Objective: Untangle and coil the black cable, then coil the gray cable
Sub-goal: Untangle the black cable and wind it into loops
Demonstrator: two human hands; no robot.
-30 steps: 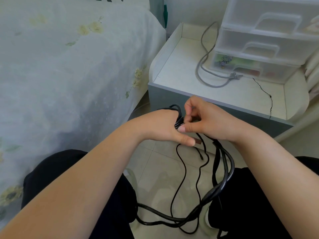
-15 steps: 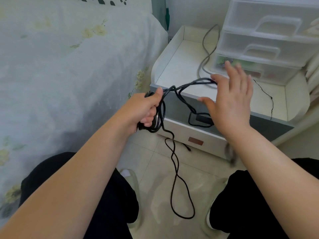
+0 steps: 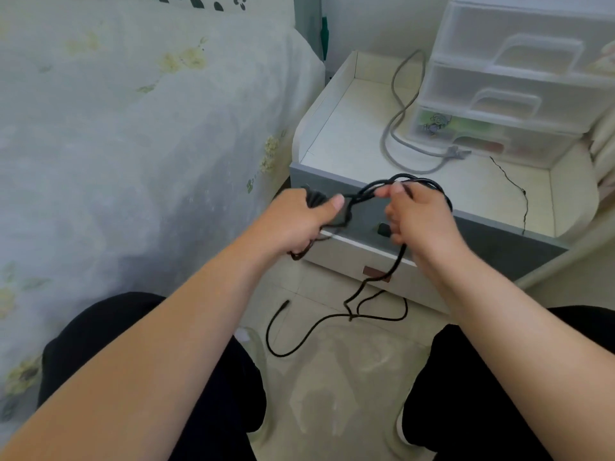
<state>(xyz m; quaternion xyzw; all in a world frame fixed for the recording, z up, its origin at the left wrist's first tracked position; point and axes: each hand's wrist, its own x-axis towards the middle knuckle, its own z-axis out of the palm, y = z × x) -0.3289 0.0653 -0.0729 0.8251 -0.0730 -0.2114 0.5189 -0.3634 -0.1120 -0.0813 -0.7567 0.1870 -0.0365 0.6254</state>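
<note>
A seated person's left hand point(image 3: 299, 217) is fisted around gathered loops of the black cable point(image 3: 369, 191), thumb pressed on top; the right hand point(image 3: 419, 217) pinches a strand between thumb and fingertips, the rest trailing to the tiled floor point(image 3: 349, 377). The gray cable point(image 3: 396, 128) lies loose on the bedside cabinet point(image 3: 336, 134), beside clear plastic drawers point(image 3: 519, 81).

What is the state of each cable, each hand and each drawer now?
black cable: partly gathered, tail hanging loose to the floor.
gray cable: lying uncoiled on the nightstand.
left hand: shut on the gathered loops.
right hand: pinching a loop.
plastic drawers: all closed.
nightstand drawer: closed.
</note>
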